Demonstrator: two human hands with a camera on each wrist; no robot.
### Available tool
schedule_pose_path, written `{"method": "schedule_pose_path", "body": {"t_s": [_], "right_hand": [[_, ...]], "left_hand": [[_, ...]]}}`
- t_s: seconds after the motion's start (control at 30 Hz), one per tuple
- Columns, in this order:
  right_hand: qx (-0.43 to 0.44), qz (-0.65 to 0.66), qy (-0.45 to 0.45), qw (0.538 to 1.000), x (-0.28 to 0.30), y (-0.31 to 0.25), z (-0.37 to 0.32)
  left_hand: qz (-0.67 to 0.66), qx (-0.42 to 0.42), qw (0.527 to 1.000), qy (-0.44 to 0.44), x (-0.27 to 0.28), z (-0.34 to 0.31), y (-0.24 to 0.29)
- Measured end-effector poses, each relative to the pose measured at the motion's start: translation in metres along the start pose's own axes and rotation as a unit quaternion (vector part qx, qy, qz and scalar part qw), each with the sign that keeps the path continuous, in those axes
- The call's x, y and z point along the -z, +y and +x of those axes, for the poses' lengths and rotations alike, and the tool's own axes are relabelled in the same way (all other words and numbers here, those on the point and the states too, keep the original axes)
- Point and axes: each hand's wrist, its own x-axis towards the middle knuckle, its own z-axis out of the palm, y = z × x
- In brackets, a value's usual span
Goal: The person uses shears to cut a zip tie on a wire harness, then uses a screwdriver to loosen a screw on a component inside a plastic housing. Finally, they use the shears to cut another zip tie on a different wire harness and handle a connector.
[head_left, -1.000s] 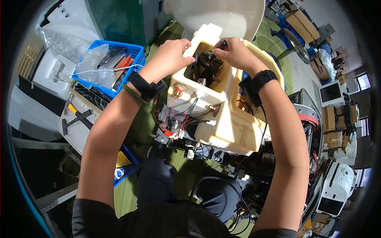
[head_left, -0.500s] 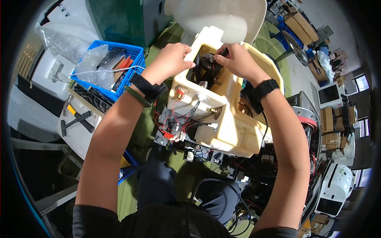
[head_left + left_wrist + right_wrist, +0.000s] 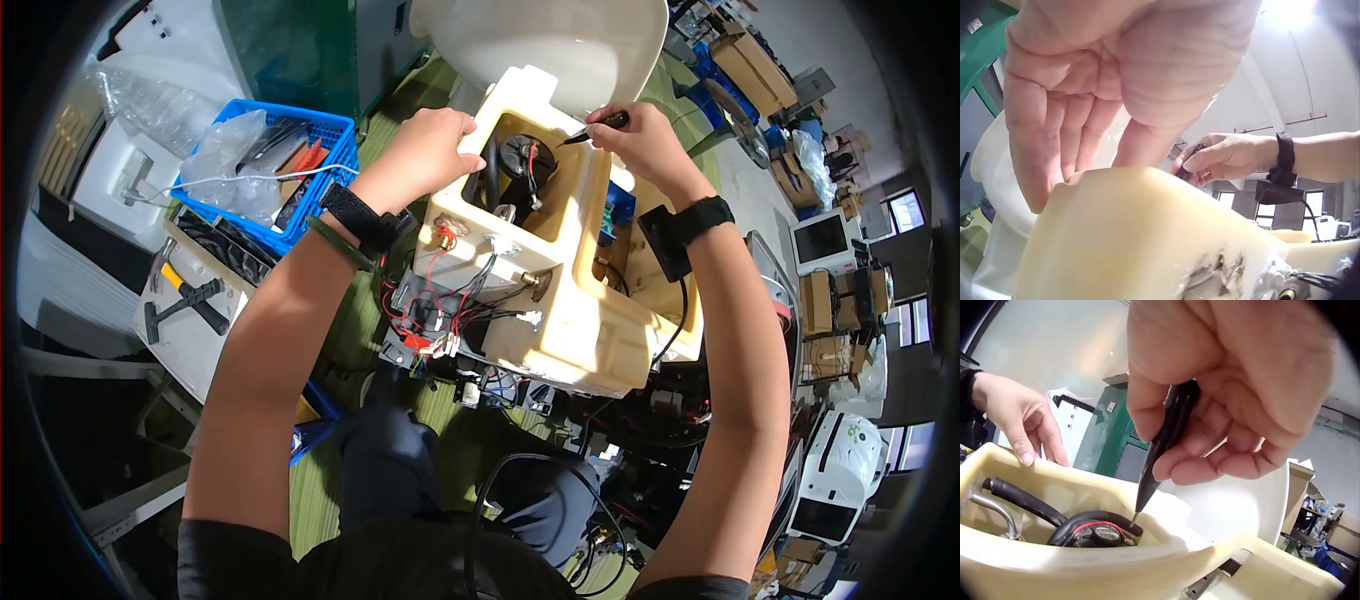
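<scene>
A cream plastic housing [image 3: 575,345] with deep open compartments stands in front of me. My left hand [image 3: 425,150] grips its left rim, thumb on one side and fingers on the other. Above the right side of the same compartment, my right hand [image 3: 645,145] pinches a small black screwdriver [image 3: 1163,440], its thin metal tip pointing down and left. Inside that compartment sit a round black pump [image 3: 1107,534] with a red wire and a black hose [image 3: 1025,500]. In the right wrist view the tip overlaps the end of a hose.
Loose red and black wires [image 3: 440,310] hang at the housing's near side. To the left are a blue basket [image 3: 345,135] with bags and tools, and a hammer [image 3: 190,290] on a white surface. A large white shell [image 3: 560,40] stands behind the housing.
My right hand has drawn back to the right, out of the compartment, with the screwdriver, whose tip now shows. My left hand has stayed at the rim.
</scene>
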Motion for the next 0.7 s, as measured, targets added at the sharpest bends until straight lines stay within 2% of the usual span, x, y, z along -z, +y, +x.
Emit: {"method": "schedule_pose_path", "body": {"t_s": [0.2,0.7], "right_hand": [[0.041,-0.036,0.026,0.998,-0.016,0.008,0.002],[0.070,-0.070,0.014,0.995,-0.034,0.012,0.013]], "left_hand": [[-0.025,0.009,1.000,0.004,0.000,-0.002,0.001],[-0.020,0.016,1.000,-0.015,0.003,0.000,0.000]]}}
